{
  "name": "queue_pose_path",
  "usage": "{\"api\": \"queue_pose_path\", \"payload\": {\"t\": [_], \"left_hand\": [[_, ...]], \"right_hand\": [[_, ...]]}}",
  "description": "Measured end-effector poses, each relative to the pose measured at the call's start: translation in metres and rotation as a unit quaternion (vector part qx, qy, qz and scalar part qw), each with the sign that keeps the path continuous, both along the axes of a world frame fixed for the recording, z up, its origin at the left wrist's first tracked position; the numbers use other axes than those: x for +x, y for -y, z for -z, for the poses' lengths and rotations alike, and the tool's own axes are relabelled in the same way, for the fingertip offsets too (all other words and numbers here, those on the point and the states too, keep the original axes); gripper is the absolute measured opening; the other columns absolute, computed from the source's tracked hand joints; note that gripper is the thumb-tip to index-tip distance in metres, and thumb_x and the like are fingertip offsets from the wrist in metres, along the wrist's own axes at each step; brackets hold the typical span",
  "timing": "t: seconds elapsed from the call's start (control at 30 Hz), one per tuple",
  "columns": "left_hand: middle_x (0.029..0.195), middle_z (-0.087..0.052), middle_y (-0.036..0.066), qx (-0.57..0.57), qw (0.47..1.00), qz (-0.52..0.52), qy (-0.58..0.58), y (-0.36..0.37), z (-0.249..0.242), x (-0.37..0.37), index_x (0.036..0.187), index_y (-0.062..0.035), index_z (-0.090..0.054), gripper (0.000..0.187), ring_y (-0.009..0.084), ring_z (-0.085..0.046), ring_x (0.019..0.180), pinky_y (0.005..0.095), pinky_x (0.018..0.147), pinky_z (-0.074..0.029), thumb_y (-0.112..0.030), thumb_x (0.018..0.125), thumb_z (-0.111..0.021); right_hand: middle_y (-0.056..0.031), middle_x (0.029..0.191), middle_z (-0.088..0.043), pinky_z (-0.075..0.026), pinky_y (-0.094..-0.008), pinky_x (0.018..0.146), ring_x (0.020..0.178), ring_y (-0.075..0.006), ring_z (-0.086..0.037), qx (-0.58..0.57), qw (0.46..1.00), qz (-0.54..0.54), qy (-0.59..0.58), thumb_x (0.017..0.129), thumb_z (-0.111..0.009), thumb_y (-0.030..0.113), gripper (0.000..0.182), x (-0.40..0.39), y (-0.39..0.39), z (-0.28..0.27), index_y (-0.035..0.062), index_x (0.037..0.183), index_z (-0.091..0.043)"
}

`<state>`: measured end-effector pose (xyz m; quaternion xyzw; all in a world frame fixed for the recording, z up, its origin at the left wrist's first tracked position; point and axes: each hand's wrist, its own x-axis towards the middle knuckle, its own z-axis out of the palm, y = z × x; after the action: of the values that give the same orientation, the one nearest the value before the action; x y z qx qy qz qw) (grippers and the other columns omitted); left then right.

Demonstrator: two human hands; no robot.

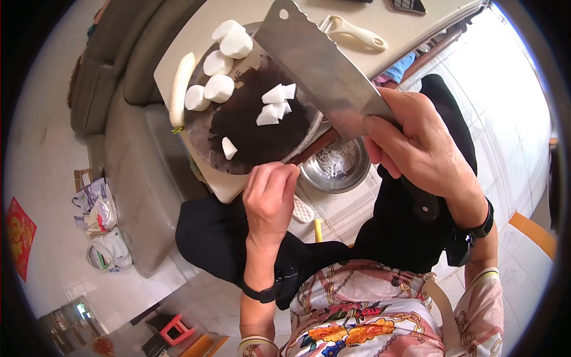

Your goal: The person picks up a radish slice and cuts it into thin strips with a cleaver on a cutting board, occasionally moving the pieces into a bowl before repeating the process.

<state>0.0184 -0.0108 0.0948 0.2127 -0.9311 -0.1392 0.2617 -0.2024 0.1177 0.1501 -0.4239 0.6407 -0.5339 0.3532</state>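
My right hand (419,140) closes around the wide grey steel cleaver (324,68), thumb against blade for control; my left hand (270,193) curls beside the round dark board (241,128), its grip unclear.

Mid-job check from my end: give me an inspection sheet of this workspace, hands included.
Surface: round board on a pale table; dark central patch, wet or stained unclear
Job's things: thick white chunks and smaller cut pieces on the board; long white root beside it; metal bowl below the table, holding white strips
Clutter: peeler on the table, past the cleaver
Right hand: grips the cleaver, blade over the board's right side
Left hand: fingers curled at the board's near edge; whether they grip anything is unclear
Cables: nothing seen
Surroundings: grey sofa at left, bags on the floor
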Motion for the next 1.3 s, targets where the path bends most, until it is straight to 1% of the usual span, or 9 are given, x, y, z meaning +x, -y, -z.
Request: {"api": "queue_pose_path", "payload": {"t": [0.17,0.23,0.37,0.43,0.73,0.9,1.0,1.17,1.3], "left_hand": [[0.082,-0.068,0.010,0.072,0.997,0.026,-0.011,-0.022,0.028,0.001,0.090,-0.0018,-0.067,0.017,0.0252,-0.067,0.072,0.0318,0.064,-0.053,0.003,0.078,-0.078],[0.082,-0.068,0.010,0.112,0.993,0.025,0.007,-0.023,0.042,0.002,0.090,-0.0017,-0.067,0.015,0.0250,-0.067,0.072,0.0318,0.064,-0.053,0.002,0.079,-0.077],[0.085,-0.068,0.012,0.168,0.985,0.011,0.035,-0.026,0.055,-0.001,0.090,-0.0010,-0.066,0.011,0.0262,-0.068,0.076,0.0322,0.069,-0.054,-0.001,0.083,-0.074],[0.086,-0.068,0.012,0.169,0.985,0.015,0.030,-0.024,0.059,-0.003,0.091,-0.0009,-0.066,0.010,0.0267,-0.068,0.078,0.0323,0.071,-0.054,0.000,0.083,-0.072],[0.090,-0.067,0.012,0.180,0.983,0.008,0.018,-0.023,0.058,-0.003,0.099,-0.0037,-0.068,0.015,0.0311,-0.067,0.083,0.0379,0.072,-0.054,0.000,0.085,-0.070],[0.090,-0.068,0.012,0.167,0.984,0.019,-0.064,-0.021,0.022,-0.013,0.096,-0.0016,-0.069,0.018,0.0249,-0.068,0.078,0.0334,0.068,-0.055,0.002,0.080,-0.077],[0.095,-0.068,0.012,0.119,0.986,-0.055,-0.106,-0.007,-0.006,-0.026,0.098,-0.0002,-0.070,0.020,0.0206,-0.067,0.077,0.0302,0.062,-0.055,0.003,0.080,-0.078],[0.109,-0.067,0.016,0.033,0.989,-0.136,-0.050,0.029,-0.016,-0.042,0.112,-0.0003,-0.064,0.037,0.0354,-0.061,0.101,0.0442,0.089,-0.049,-0.010,0.080,-0.080],[0.108,-0.067,0.016,0.053,0.984,-0.169,-0.025,0.037,-0.004,-0.051,0.113,-0.0013,-0.063,0.040,0.0358,-0.061,0.100,0.0454,0.086,-0.049,-0.012,0.079,-0.079]], "right_hand": [[-0.0028,0.060,-0.058,-0.038,-0.0209,0.042,0.044,-0.0051,-0.050,0.004,1.000,-0.002,0.009,0.093,-0.050,0.007,0.017,-0.004,-0.004,0.001,-0.0045,0.084,-0.058],[-0.0119,0.058,-0.048,-0.040,-0.0345,0.052,0.052,-0.0158,-0.047,0.030,0.999,0.032,0.019,0.086,-0.052,0.008,0.017,-0.001,-0.006,-0.004,-0.0065,0.077,-0.051],[-0.0129,0.058,-0.048,-0.041,-0.0353,0.053,0.052,-0.0179,-0.047,0.023,0.998,0.034,0.039,0.086,-0.052,0.009,0.018,-0.001,-0.007,0.003,-0.0068,0.077,-0.050],[-0.0022,0.060,-0.059,-0.038,-0.0205,0.042,0.045,-0.0039,-0.050,-0.004,1.000,0.014,-0.005,0.094,-0.051,0.008,0.018,-0.002,-0.007,0.012,-0.0063,0.096,-0.062],[-0.0023,0.061,-0.059,-0.038,-0.0206,0.042,0.045,-0.0044,-0.050,0.005,0.999,0.016,-0.044,0.095,-0.051,0.009,0.017,-0.003,-0.008,0.012,-0.0054,0.093,-0.061],[-0.0021,0.061,-0.059,-0.038,-0.0208,0.042,0.045,-0.0046,-0.051,-0.003,0.999,0.037,-0.015,0.094,-0.053,0.008,0.015,0.000,-0.007,0.007,-0.0045,0.089,-0.059],[-0.0015,0.061,-0.058,-0.038,-0.0209,0.042,0.045,-0.0045,-0.050,0.007,0.999,0.019,0.034,0.094,-0.053,0.008,0.015,-0.001,-0.005,-0.005,-0.0045,0.088,-0.058],[-0.0020,0.062,-0.058,-0.037,-0.0225,0.043,0.045,-0.0050,-0.049,0.038,0.997,0.022,0.061,0.095,-0.053,0.007,0.014,-0.002,-0.009,-0.002,-0.0042,0.088,-0.057],[-0.0035,0.060,-0.057,-0.040,-0.0249,0.046,0.047,-0.0073,-0.051,0.059,0.995,0.023,0.080,0.093,-0.053,0.008,0.016,-0.001,-0.007,-0.011,-0.0039,0.083,-0.054]]}}
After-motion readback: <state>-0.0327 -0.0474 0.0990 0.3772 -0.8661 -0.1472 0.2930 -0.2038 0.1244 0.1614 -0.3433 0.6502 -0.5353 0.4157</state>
